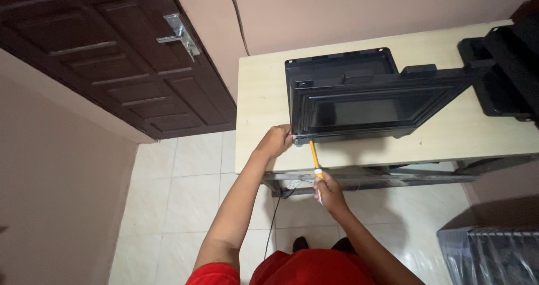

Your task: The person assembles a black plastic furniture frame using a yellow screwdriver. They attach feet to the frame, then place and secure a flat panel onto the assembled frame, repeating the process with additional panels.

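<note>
Right grip (328,191) closed on screwdriver (315,160), shaft running up-left to black appliance (359,97) bottom-left corner on bench (258,111); left grip (276,141) clamps that corner, nearer.

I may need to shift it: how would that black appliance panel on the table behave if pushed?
The black panel looks rigid, so it would probably slide whole. Its corner overhangs the table edge by the left hand, so it might tip. The screwdriver meets its lower edge.

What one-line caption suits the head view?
Left hand steadies a black frame on a table; right hand holds a screwdriver at its corner.
</note>
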